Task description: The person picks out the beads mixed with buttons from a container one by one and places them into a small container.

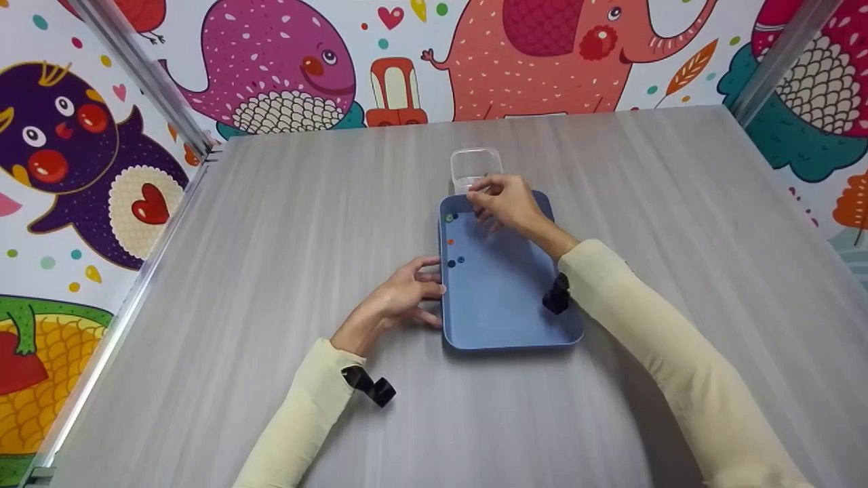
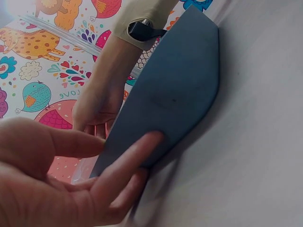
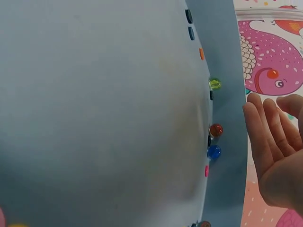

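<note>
A blue rectangular tray [image 1: 505, 318] lies on the table. My left hand [image 1: 407, 295] rests against its left side with fairly straight fingers; in the left wrist view a fingertip [image 2: 154, 137] presses the outer wall. Over the tray's far end is my right hand [image 1: 505, 203], thumb and index finger brought together near a clear plastic box [image 1: 476, 163], the other fingers [image 3: 258, 132] loosely extended. I cannot tell whether anything is between those two tips. Along the tray's wall lie an orange-brown marble [image 3: 216, 130], a blue marble [image 3: 214, 152], a green one [image 3: 215, 83] and several small flat discs [image 3: 191, 33].
The clear box stands just behind the tray's far edge. Grey wood-grain tabletop [image 1: 325, 237] surrounds the tray. A metal frame post [image 1: 149, 81] rises at the back left, and a wall with cartoon animals [image 1: 542, 61] stands behind the table.
</note>
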A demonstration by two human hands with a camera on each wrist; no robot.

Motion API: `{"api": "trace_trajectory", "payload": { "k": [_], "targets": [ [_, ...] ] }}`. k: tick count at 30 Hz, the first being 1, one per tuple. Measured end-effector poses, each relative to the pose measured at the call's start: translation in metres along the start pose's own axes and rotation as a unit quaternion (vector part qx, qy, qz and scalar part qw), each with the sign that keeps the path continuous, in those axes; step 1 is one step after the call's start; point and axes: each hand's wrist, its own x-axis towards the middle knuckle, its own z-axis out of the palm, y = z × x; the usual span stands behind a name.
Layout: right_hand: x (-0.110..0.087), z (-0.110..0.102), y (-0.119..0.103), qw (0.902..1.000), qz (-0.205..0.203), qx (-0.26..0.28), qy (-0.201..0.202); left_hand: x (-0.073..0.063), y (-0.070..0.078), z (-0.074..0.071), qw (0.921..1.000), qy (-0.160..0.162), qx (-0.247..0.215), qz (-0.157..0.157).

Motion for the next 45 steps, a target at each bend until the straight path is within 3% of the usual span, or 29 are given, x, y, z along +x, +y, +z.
{"api": "trace_trajectory", "payload": {
  "k": [14,32,45],
  "targets": [
    [0.001,0.015,0.005,0.9989,0.042,0.017,-0.012,0.001,0.001,0.000,1.0000,0.001,0.001,-0.003],
    [0.006,0.028,0.009,0.9835,0.131,0.123,-0.025,0.001,0.000,0.000,1.0000,-0.002,-0.008,-0.005],
    [0.009,0.030,0.011,0.9783,0.165,0.122,-0.029,0.000,0.000,0.000,1.0000,0.002,-0.008,-0.004]
  ]
}}
